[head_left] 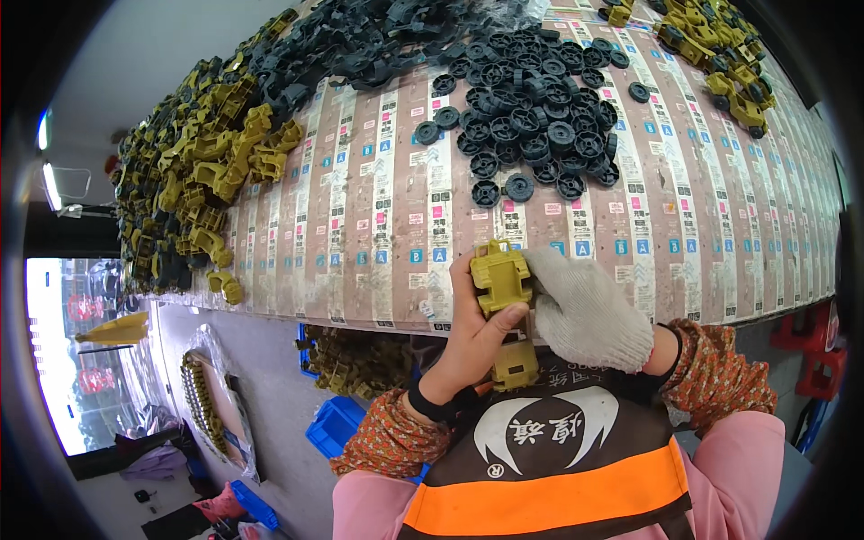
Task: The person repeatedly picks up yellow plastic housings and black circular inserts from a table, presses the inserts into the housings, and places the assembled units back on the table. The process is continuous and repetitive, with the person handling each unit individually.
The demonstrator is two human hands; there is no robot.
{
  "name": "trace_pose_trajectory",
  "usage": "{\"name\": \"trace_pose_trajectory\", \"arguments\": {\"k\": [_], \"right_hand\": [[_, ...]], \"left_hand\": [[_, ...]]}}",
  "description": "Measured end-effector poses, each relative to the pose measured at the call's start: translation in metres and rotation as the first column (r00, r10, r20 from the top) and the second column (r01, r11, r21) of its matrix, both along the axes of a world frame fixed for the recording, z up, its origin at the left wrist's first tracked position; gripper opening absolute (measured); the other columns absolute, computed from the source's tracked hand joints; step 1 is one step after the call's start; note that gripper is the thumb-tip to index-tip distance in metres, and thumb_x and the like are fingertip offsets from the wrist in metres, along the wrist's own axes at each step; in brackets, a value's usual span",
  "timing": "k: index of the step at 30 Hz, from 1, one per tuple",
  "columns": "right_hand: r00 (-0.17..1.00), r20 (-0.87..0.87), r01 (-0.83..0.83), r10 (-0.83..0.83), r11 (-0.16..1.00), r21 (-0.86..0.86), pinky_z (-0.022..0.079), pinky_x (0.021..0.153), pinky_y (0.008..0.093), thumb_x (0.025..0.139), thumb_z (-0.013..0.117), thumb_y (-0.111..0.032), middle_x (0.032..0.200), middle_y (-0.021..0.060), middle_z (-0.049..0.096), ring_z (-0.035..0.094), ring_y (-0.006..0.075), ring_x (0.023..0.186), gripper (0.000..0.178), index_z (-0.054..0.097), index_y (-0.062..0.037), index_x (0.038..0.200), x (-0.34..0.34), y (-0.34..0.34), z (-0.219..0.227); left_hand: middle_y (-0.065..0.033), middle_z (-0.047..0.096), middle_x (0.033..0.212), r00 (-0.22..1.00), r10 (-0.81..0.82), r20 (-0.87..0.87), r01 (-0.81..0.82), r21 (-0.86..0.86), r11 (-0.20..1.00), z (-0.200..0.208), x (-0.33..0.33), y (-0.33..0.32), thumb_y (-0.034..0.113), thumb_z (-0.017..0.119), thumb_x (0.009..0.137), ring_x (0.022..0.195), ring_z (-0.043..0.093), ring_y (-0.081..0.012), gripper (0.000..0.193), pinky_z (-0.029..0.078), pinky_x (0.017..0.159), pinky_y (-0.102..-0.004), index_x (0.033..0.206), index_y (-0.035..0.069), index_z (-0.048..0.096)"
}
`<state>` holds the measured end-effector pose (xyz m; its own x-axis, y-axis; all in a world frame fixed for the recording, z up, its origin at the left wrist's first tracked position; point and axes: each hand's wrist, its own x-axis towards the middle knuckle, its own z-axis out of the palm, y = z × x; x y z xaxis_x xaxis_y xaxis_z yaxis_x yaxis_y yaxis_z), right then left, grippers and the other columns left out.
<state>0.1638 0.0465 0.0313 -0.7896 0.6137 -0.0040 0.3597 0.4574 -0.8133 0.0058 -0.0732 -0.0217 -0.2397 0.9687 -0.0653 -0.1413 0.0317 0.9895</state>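
Observation:
Close to the table's front edge, my bare left hand grips a yellow plastic toy vehicle body, its thumb lying across the middle. The body stands lengthwise, and its lower end hangs below the thumb over my apron. My right hand, in a whitish knit glove, is closed against the right side of the same body. Its fingertips are hidden, so a small part under them could not be seen. Beyond my hands lies a heap of black toy wheels, with a few loose wheels at its left.
Yellow vehicle bodies are piled at the left; dark plastic parts lie along the back. Yellow vehicles with dark wheels sit at the far right. Below the table are a crate of yellow parts, a blue bin and red stools.

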Motion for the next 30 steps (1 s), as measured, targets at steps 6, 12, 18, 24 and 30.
{"name": "trace_pose_trajectory", "arguments": {"k": [6,12,18,24,30], "right_hand": [[0.982,0.191,-0.097,0.013,0.895,0.436,0.059,0.073,0.0475,0.081,0.068,-0.006,0.087,0.0202,0.069,0.072,0.0379,0.086,0.023,0.06,-0.0011,0.102,-0.041,0.06,0.009],[0.916,0.399,-0.327,0.043,0.657,0.68,0.061,0.077,0.0387,0.081,0.071,-0.005,0.107,0.0099,0.068,0.069,0.0267,0.102,0.027,0.064,-0.0068,0.106,-0.056,0.084,-0.016],[0.961,0.262,-0.229,0.094,0.802,0.552,0.058,0.084,0.0475,0.083,0.068,-0.007,0.11,0.0156,0.066,0.066,0.0368,0.1,0.032,0.063,-0.002,0.113,-0.04,0.067,-0.009],[0.94,0.324,-0.246,0.106,0.87,0.428,0.056,0.085,0.0468,0.088,0.067,-0.015,0.111,0.0174,0.065,0.066,0.0374,0.102,0.031,0.064,-0.0027,0.116,-0.029,0.053,-0.015],[0.975,-0.047,-0.214,0.217,0.864,-0.456,0.055,0.086,0.0369,0.097,0.063,-0.016,0.114,0.0133,0.065,0.066,0.022,0.101,0.042,0.059,-0.0007,0.136,-0.006,0.02,0.005]], "left_hand": [[-0.0062,0.058,0.127,0.868,0.22,0.445,-0.128,-0.226,0.966,0.023,-0.02,0.001,0.019,0.072,0.102,0.109,0.066,-0.0227,0.064,0.062,0.094,-0.0458,0.153,0.013,0.034],[-0.0057,0.064,0.111,0.753,0.359,0.552,-0.266,-0.243,0.933,0.021,-0.041,-0.003,0.034,0.072,0.101,0.091,0.073,-0.0247,0.046,0.068,0.078,-0.0444,0.135,0.012,0.05],[-0.0063,0.065,0.098,0.74,0.376,0.558,-0.332,-0.183,0.925,0.014,-0.038,0.004,0.033,0.073,0.101,0.082,0.075,-0.0261,0.039,0.066,0.07,-0.0383,0.127,0.013,0.052],[-0.007,0.066,0.096,0.707,0.428,0.562,-0.393,-0.191,0.9,0.013,-0.031,0.012,0.034,0.072,0.102,0.082,0.076,-0.0267,0.037,0.065,0.065,-0.0363,0.125,0.012,0.052],[-0.0076,0.065,0.096,0.712,0.423,0.56,-0.412,-0.154,0.898,0.012,-0.03,0.013,0.032,0.07,0.104,0.081,0.075,-0.0267,0.036,0.064,0.063,-0.0362,0.127,0.012,0.05]]}}
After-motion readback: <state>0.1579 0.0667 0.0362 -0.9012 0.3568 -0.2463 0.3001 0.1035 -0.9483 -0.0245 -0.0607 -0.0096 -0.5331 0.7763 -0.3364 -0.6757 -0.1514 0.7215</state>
